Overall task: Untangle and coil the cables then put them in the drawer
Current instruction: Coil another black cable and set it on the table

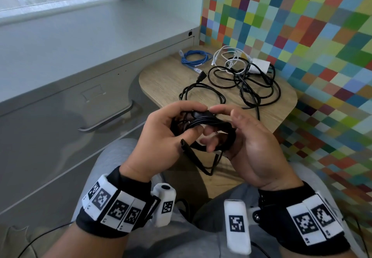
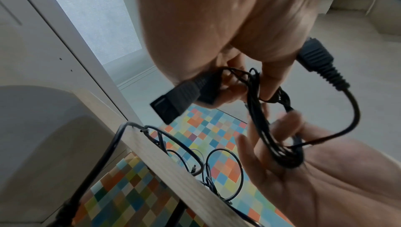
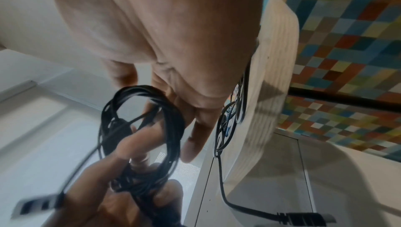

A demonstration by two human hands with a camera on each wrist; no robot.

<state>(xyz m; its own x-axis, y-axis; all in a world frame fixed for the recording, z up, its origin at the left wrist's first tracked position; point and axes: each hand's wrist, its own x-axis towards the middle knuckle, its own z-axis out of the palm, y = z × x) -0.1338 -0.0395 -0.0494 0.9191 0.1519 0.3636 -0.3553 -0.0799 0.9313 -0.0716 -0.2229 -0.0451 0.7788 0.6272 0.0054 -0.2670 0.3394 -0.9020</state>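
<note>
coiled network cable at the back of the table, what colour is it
Blue: the coiled network cable shows best in the head view, on the table.

Small wooden table (image 1: 161, 80), rounded corners.
Bears: blue cable (image 1: 194, 59); white cables with charger (image 1: 259, 64); tangled black cables (image 1: 251, 84).

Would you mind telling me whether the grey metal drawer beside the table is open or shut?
Shut: the grey metal drawer sits flush with the cabinet front, its curved handle untouched.
</note>
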